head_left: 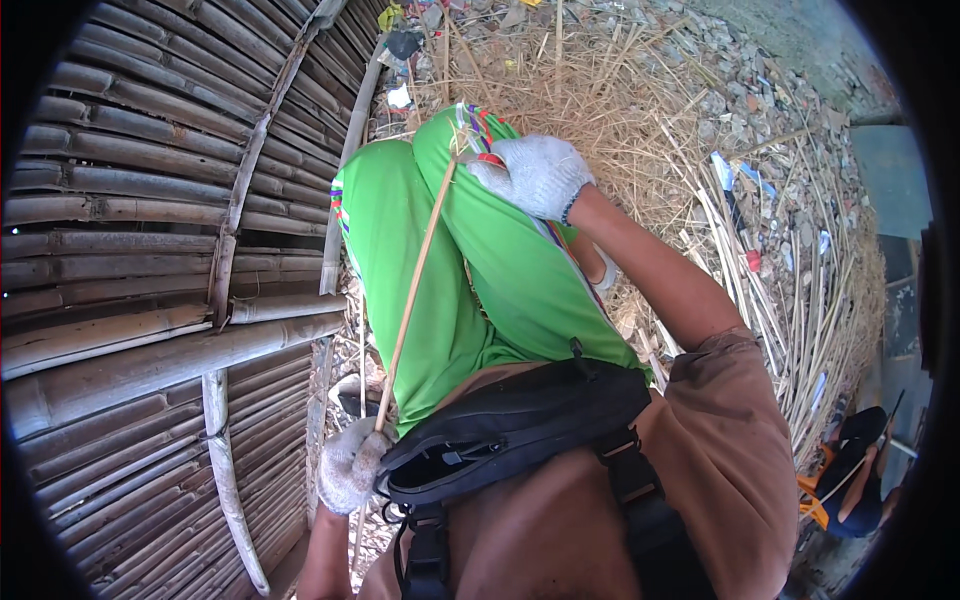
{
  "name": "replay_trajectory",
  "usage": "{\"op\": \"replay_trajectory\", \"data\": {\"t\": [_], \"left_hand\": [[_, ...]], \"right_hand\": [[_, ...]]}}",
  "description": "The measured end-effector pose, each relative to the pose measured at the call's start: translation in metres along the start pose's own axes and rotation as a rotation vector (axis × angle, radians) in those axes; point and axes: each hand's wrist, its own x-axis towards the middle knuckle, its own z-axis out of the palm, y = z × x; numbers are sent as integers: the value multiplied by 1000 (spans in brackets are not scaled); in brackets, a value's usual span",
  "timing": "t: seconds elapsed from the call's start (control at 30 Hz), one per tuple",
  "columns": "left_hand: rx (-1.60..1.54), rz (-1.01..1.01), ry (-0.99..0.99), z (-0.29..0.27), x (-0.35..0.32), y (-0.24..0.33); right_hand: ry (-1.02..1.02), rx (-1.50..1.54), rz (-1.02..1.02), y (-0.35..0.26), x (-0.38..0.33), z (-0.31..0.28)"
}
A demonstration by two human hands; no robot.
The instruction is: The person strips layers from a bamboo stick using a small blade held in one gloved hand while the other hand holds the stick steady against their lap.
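A thin, light-brown bamboo stick (pixel 418 270) slants across my lap over green trousers (pixel 500 255). My left hand (pixel 352 465), in a whitish knit glove, is closed around its lower end beside the black waist bag (pixel 520 420). At the knee, my right hand (pixel 533 175), gloved too, is closed near the stick's far end. A small red thing (pixel 490 159) shows at its fingers; most of it is hidden, so its kind is unclear. Pale shavings (pixel 460 140) lie on the knee by the stick's tip.
A bamboo slat wall (pixel 130 200) rises close on my left. Straw-like shavings (pixel 620 110) and rubble cover the ground ahead. Long thin strips (pixel 800 350) lie in a bundle on the right. Another person (pixel 855 470) sits by an orange chair (pixel 812 500) at the lower right.
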Motion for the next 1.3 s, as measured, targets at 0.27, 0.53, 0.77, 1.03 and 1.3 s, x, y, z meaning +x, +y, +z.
{"op": "replay_trajectory", "data": {"t": [0.27,0.53,0.77,1.03,1.3], "left_hand": [[220,104,-77,0,19,3],[341,170,2,18,19,6],[278,199,71,-4,-76,-82],[271,281,156,22,7,-18],[173,279,143,71,150,62]], "right_hand": [[2,-18,-20,-1,-2,-6],[-8,-1,55,-11,-3,-7],[44,72,126,5,-3,4],[328,887,457,25,-1,27],[357,960,279,48,-10,-24]]}}
